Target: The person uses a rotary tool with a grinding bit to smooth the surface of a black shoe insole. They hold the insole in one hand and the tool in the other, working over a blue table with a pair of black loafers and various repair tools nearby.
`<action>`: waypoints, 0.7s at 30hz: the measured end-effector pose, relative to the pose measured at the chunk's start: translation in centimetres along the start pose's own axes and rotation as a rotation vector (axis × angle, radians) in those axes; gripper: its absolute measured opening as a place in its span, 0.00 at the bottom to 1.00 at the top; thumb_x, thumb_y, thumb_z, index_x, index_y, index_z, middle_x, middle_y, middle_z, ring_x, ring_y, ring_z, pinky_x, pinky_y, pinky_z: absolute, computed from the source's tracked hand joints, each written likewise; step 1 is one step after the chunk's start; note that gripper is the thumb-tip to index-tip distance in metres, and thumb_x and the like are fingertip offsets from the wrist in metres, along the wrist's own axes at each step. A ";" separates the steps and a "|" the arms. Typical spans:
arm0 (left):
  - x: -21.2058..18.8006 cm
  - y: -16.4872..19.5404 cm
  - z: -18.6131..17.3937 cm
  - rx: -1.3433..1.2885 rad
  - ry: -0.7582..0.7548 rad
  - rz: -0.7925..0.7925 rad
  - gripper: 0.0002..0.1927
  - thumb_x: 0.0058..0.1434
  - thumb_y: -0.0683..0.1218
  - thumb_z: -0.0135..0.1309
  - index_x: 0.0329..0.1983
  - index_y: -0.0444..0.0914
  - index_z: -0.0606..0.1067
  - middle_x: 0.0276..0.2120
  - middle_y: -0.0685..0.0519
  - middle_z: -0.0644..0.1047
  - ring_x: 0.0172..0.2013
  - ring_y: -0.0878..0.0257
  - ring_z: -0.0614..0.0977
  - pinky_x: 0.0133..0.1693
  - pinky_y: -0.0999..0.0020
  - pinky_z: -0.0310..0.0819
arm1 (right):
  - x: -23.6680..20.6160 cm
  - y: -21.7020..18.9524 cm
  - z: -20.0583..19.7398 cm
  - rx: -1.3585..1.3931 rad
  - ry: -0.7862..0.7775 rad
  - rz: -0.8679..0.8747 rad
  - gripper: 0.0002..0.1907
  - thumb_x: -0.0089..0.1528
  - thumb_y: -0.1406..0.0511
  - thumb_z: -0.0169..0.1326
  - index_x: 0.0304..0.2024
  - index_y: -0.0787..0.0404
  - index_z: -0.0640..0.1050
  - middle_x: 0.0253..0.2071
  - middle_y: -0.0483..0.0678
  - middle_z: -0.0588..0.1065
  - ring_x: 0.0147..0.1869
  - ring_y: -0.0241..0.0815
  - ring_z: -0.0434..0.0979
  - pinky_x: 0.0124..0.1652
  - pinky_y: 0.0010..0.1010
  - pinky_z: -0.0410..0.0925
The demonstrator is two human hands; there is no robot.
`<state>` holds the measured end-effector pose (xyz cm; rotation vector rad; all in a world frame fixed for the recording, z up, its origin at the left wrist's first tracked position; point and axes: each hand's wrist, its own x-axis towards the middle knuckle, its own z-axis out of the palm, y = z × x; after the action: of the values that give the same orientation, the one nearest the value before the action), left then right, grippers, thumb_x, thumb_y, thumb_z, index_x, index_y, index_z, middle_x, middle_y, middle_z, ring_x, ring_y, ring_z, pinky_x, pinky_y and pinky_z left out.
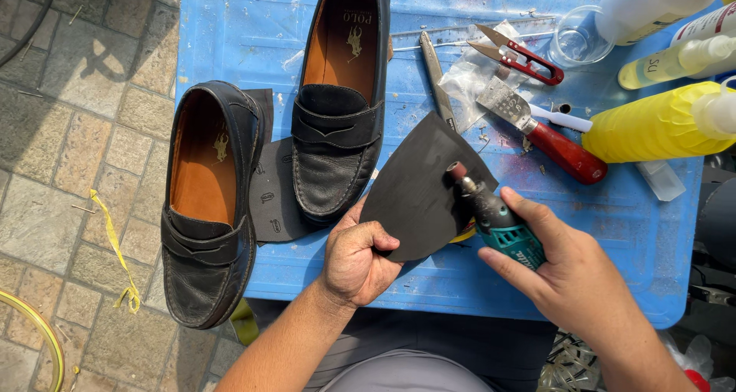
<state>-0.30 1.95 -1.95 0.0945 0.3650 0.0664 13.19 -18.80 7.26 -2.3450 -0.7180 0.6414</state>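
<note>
My left hand (354, 255) pinches the near edge of a black rubber sole piece (418, 192), holding it tilted above the blue table (598, 231). My right hand (563, 273) grips a teal rotary tool (494, 219); its small reddish sanding tip touches the sole piece's right edge. Two black leather loafers with tan insoles lie to the left: one (207, 208) hangs over the table's left edge, the other (341, 100) rests on the table. A second black sole sheet (272, 200) lies flat between and under them.
A red-handled knife (548, 135), red thread snips (521, 58), a thin metal blade (437, 77) and a plastic bag lie at the back. Yellow and white bottles (659, 120) and a clear cup (579, 35) stand at the right. Stone paving (69, 131) lies left.
</note>
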 end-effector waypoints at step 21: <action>0.2 -0.6 -0.9 0.020 -0.069 0.007 0.36 0.55 0.27 0.36 0.70 0.29 0.64 0.56 0.40 0.75 0.56 0.54 0.78 0.58 0.61 0.74 | -0.4 -2.4 0.3 -0.010 -0.054 -0.093 0.40 0.50 0.58 0.68 0.64 0.55 0.70 0.40 0.53 0.82 0.41 0.49 0.87 0.38 0.36 0.76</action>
<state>-0.39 1.44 -2.89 0.1177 0.2967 0.0667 11.97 -17.28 8.75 -2.2956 -0.8511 0.6640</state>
